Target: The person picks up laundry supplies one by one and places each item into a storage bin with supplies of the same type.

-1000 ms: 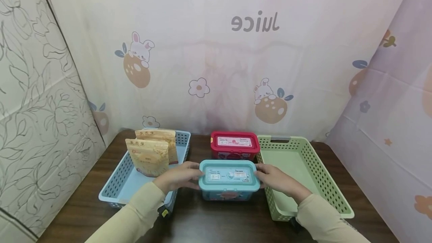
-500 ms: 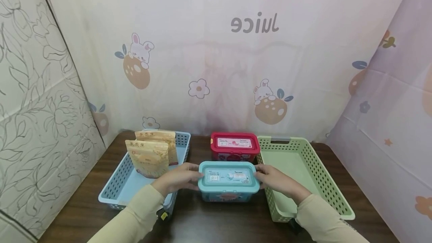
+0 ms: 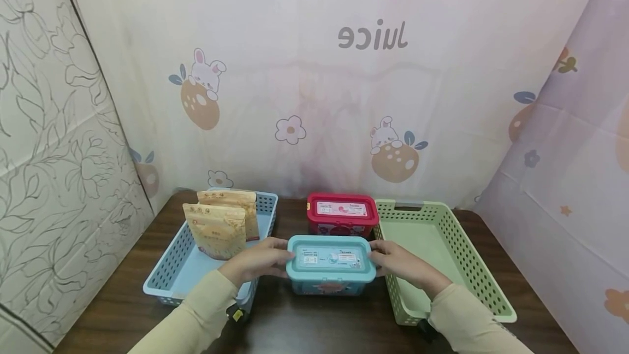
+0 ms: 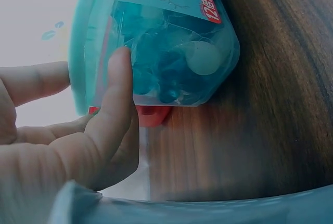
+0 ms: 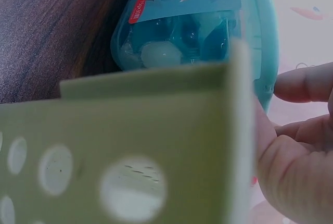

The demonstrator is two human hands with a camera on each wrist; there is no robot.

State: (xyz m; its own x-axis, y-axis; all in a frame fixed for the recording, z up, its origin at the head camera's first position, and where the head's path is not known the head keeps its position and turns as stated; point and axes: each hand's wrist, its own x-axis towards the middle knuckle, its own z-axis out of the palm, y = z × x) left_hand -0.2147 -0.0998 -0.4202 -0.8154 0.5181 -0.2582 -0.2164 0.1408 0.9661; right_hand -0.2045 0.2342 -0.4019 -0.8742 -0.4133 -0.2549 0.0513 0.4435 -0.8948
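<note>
A teal lidded tub stands on the table between two baskets. Blue and whitish gel pods show through its clear side in both wrist views. My left hand grips its left end, thumb at the lid edge; in the left wrist view, fingers of my left hand reach under the lid rim and along the side. On the other end, my right hand holds the lid's edge. The green basket's wall hides part of my right hand in the right wrist view. Close behind sits a similar red tub.
A blue basket on the left holds two yellow pouches standing upright. To the right lies a green basket, whose near wall is close to my right hand. Dark wood table shows in front; a patterned curtain hangs behind.
The teal tub has shifted very slightly left, both hands moving with it. Their hold looks the same, and the baskets, pouches and red tub stay put.
</note>
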